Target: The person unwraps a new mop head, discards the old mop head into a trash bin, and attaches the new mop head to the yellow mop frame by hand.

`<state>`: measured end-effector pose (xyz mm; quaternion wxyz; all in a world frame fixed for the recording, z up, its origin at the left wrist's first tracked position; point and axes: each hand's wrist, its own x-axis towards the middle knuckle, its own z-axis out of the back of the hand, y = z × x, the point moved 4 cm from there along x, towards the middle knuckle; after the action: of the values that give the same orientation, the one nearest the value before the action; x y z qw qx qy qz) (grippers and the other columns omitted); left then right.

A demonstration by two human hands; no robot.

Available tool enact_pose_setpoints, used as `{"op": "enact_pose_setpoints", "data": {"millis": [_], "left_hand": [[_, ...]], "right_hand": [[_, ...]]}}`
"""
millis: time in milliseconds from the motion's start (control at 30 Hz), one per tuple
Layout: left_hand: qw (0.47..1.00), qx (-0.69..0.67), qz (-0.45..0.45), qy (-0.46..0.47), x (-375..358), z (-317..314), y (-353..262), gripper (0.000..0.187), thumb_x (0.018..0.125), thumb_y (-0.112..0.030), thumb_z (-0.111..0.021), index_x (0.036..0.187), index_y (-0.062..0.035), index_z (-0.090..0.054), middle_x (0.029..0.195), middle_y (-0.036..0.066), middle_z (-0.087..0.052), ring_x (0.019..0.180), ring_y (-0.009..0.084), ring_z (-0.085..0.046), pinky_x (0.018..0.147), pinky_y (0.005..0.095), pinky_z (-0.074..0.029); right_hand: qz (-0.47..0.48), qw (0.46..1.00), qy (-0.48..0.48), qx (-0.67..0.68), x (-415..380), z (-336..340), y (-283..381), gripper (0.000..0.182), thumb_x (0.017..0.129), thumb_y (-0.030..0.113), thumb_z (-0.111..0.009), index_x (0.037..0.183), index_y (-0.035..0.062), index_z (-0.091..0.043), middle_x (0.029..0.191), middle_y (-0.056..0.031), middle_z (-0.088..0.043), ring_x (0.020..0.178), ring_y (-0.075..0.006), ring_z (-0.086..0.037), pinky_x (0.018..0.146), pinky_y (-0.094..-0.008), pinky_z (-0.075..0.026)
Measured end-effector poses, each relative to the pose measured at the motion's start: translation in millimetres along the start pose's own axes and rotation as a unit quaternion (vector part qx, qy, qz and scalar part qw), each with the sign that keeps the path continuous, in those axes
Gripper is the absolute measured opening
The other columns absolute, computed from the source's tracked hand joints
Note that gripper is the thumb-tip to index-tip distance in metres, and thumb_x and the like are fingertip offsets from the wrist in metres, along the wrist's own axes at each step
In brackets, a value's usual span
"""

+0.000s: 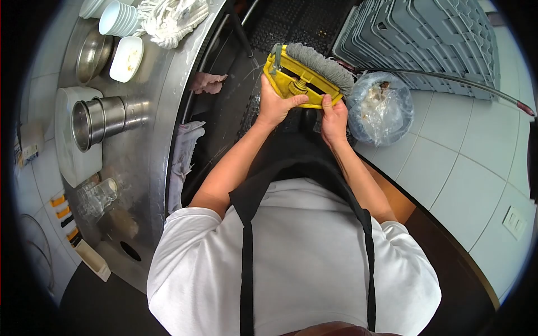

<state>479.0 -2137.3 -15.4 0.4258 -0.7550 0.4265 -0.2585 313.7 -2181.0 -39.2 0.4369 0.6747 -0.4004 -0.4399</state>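
Between my two hands is a mop head (325, 84) with a yellow plastic frame and a grey fringe along its far edge. A ribbed yellow socket stands out at the middle of the frame. My left hand (274, 105) grips the frame's left end, with the thumb stretched along the near edge. On the right end, my right hand (334, 116) pinches the frame near its corner. No pole shows in the socket. Just right of the mop head stands a bin lined with a clear plastic bag (386, 120), with rubbish inside.
Left is a steel counter (151, 162) with metal containers (106, 117), a white dish (126, 59), stacked bowls (119, 19) and white mop strands (171, 19). Cloths (185, 151) hang at its edge. Grey crates (426, 39) stand at right; a thin pole (448, 77) crosses before them.
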Motion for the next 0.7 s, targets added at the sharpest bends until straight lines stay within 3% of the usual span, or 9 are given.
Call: {"op": "enact_pose_setpoints", "data": {"millis": [200,333,533,700], "left_hand": [[0.995,-0.043,0.089,0.021,7.3,1.7,2.1,0.070,0.071,0.004,-0.082,0.129,-0.0053,-0.043,0.118,0.007,-0.059,0.107,0.0195,-0.062,0.095,0.0344,-0.052],[0.978,-0.048,0.188,0.078,12.6,12.2,8.2,0.054,0.076,-0.001,-0.079,0.123,-0.0041,-0.052,0.112,0.006,-0.064,0.105,0.0191,-0.063,0.092,0.0330,-0.052],[0.954,-0.097,0.267,0.097,8.2,21.7,21.9,0.050,0.079,-0.004,-0.078,0.124,-0.0032,-0.055,0.117,0.006,-0.064,0.107,0.0205,-0.063,0.098,0.0363,-0.050],[0.901,-0.215,0.346,0.150,3.2,32.9,22.4,0.052,0.082,-0.007,-0.076,0.129,-0.0028,-0.054,0.124,0.008,-0.063,0.115,0.0229,-0.060,0.103,0.0391,-0.047]], "right_hand": [[0.037,0.998,0.021,-0.035,-6.7,-4.6,7.6,0.031,0.100,0.022,-0.060,0.116,-0.0038,-0.062,0.113,-0.0056,-0.066,0.101,-0.0127,-0.058,0.093,-0.0278,-0.044],[0.046,0.996,0.042,-0.061,-12.2,-12.4,23.3,0.030,0.099,0.021,-0.060,0.116,-0.0037,-0.063,0.113,-0.0055,-0.066,0.101,-0.0127,-0.059,0.092,-0.0279,-0.045],[0.048,0.993,0.056,-0.093,-11.2,-5.8,24.3,0.030,0.099,0.021,-0.060,0.116,-0.0038,-0.063,0.113,-0.0057,-0.067,0.101,-0.0127,-0.059,0.093,-0.0281,-0.044],[0.037,0.995,0.080,-0.040,-11.6,-0.6,15.9,0.029,0.100,0.020,-0.059,0.116,-0.0035,-0.063,0.113,-0.0059,-0.066,0.102,-0.0134,-0.059,0.094,-0.0285,-0.044]]}}
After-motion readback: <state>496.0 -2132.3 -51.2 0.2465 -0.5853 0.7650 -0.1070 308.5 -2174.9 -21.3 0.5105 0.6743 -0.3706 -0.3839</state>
